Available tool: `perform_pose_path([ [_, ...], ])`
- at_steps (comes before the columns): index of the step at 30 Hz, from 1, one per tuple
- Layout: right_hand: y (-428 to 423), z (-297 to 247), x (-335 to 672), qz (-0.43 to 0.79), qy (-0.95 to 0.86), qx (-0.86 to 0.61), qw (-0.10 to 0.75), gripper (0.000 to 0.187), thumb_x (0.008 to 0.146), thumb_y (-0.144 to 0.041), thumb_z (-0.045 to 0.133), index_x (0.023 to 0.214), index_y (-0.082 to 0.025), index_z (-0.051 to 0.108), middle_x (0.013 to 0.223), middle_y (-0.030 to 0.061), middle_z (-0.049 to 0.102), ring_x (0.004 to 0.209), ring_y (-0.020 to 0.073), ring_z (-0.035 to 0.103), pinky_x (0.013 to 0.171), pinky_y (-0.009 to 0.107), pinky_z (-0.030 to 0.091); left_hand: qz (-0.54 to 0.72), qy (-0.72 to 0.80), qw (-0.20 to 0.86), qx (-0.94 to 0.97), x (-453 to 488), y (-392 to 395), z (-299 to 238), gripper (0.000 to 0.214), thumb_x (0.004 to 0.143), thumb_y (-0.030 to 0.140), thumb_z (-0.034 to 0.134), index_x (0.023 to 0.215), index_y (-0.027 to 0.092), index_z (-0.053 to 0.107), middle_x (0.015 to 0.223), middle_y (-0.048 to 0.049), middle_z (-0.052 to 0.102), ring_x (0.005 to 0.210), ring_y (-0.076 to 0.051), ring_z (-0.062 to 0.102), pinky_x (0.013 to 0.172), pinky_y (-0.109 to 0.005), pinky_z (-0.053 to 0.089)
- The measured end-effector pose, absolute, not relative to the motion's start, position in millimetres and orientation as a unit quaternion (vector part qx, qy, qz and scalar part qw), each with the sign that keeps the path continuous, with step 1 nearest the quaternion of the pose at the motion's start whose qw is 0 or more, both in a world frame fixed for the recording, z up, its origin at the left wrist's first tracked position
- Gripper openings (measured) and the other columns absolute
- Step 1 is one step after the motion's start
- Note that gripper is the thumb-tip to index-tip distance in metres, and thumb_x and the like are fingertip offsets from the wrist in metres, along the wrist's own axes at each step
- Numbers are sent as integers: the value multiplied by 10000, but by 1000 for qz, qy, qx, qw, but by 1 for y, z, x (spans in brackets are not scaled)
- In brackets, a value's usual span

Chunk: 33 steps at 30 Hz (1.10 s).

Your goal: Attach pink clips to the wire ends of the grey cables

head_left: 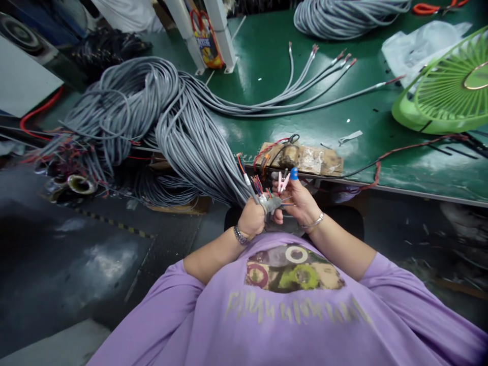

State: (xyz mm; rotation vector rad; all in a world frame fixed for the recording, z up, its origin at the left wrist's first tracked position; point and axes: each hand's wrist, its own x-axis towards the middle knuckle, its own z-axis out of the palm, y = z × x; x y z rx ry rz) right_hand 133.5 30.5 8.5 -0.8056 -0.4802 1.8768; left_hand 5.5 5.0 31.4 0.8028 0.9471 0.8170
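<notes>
My left hand (252,216) is closed round the end of a grey cable (249,190) whose stripped coloured wires fan out at its tip. My right hand (301,201) pinches those thin wire ends, close against the left hand. A blue finger cot (293,174) covers one right fingertip, and pink clips (282,181) stick up beside it. Both hands are held just in front of my chest, at the near edge of the green table (381,127).
A large bundle of grey cables (152,117) drapes off the table's left end. Several cut cables with stripped ends (305,86) lie on the table. A cardboard-wrapped block with wires (305,158) sits at the table edge. A green fan (450,86) stands right.
</notes>
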Motion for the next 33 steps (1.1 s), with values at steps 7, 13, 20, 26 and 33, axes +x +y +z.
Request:
perform_pose_path([
  [7, 33, 11, 130, 776, -179, -328, 509, 623, 680, -836, 551, 743, -217, 555, 563, -3, 534, 447, 156, 498, 404, 314, 462, 366, 440, 718, 396, 4, 4, 26, 372, 634, 457, 784, 621, 142, 587, 495, -6, 608, 403, -120, 557, 436, -248, 500],
  [13, 32, 5, 131, 760, -117, -343, 539, 606, 719, -817, 533, 764, -213, 562, 698, 2, 620, 523, 116, 518, 506, 256, 485, 355, 435, 723, 402, 1, 1, 26, 371, 659, 470, 774, 664, 143, 599, 519, -7, 626, 413, -125, 570, 438, -251, 507],
  [20, 27, 17, 141, 769, -153, -353, 511, 587, 771, -781, 507, 810, -204, 608, 739, 31, 659, 574, 134, 550, 549, 263, 479, 387, 445, 716, 373, -1, -12, 32, 396, 637, 490, 790, 694, 147, 599, 516, -2, 633, 418, -126, 581, 458, -257, 534],
  [26, 25, 12, 138, 720, -199, -372, 551, 477, 727, -657, 688, 811, -191, 635, 672, 3, 632, 568, 121, 541, 547, 259, 443, 419, 448, 696, 373, 6, -10, 33, 402, 636, 501, 781, 667, 151, 584, 505, 6, 618, 411, -128, 580, 433, -253, 516],
  [33, 24, 18, 136, 769, -208, -340, 500, 590, 705, -782, 596, 804, -200, 609, 577, -2, 586, 422, 151, 502, 384, 295, 394, 430, 449, 684, 381, 12, -5, 31, 371, 684, 482, 751, 644, 148, 593, 500, -4, 622, 412, -128, 581, 454, -254, 521],
])
